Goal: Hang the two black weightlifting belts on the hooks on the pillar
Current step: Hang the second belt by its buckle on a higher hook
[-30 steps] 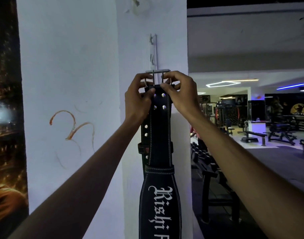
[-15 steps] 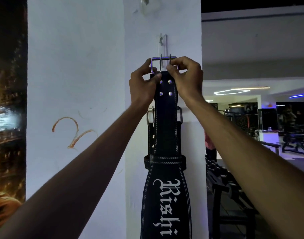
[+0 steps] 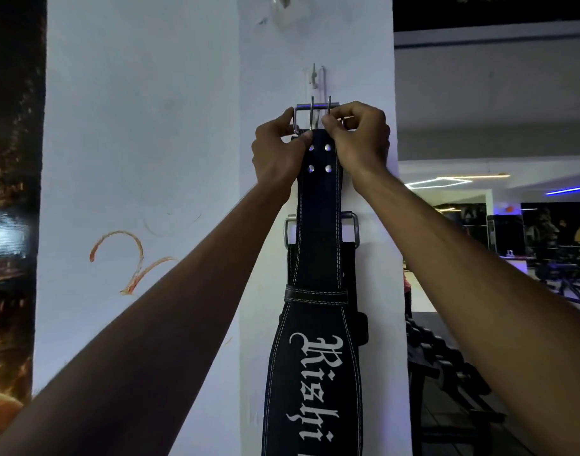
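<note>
The front belt (image 3: 320, 258) runs off the bottom edge, so its lower end and the rest of its white lettering are cut off. A second belt (image 3: 348, 255) hangs behind it against the pillar (image 3: 272, 225); only its steel buckle (image 3: 354, 230) and dark edges show at either side, and what carries it is hidden. Whether the front belt's buckle (image 3: 316, 116) has caught on anything cannot be told.

The front belt is black with pale stitching along both edges, four rivets below the buckle, a stitched keeper loop across its narrow part, and a wide lower section bearing Gothic lettering. It hangs straight down the pillar's front face, its two-pronged steel buckle held up just below the small white hook (image 3: 314, 77).

The left hand (image 3: 277, 153) pinches the buckle's left side and the belt's top corner, fingers curled closed. The right hand (image 3: 359, 139) grips the right side likewise, fingertips pressed at one prong.

The pillar's left face bears an orange scribble (image 3: 130, 261). A dark poster (image 3: 8, 225) borders the left edge. To the right, a dim gym floor with a dumbbell rack (image 3: 446, 366), benches and strip lights (image 3: 446, 181).
</note>
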Demonstrator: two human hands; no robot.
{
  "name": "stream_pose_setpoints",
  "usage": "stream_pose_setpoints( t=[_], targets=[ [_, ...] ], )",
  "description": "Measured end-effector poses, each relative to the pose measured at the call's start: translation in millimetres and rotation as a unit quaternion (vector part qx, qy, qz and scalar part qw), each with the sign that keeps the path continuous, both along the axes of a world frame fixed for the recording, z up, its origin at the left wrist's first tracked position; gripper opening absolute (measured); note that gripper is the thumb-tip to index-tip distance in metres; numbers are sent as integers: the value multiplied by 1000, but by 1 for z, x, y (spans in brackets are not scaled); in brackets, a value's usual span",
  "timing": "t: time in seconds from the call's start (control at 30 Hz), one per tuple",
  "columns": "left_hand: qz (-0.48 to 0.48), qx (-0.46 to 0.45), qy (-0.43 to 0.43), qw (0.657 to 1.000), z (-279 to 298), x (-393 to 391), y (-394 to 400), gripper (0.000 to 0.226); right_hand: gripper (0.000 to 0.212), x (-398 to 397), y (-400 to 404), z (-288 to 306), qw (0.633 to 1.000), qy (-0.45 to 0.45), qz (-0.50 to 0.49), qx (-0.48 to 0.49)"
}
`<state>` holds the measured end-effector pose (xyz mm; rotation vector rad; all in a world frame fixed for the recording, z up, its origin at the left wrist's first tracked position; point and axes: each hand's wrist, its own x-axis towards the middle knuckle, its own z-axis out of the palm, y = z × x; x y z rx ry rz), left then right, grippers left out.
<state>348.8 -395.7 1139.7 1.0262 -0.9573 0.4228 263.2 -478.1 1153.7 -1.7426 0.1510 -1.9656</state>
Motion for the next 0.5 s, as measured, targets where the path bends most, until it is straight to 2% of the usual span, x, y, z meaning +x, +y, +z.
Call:
stream_pose_setpoints(
  t=[0.33, 0.5],
  targets=[
    [-14, 42, 21, 999, 5, 10, -3, 77, 13, -1, 3, 8, 998, 31, 35, 50],
    [-67, 56, 22, 996, -4, 11, 2, 64, 12, -2, 0, -1, 995, 28, 74, 66]
  ],
)
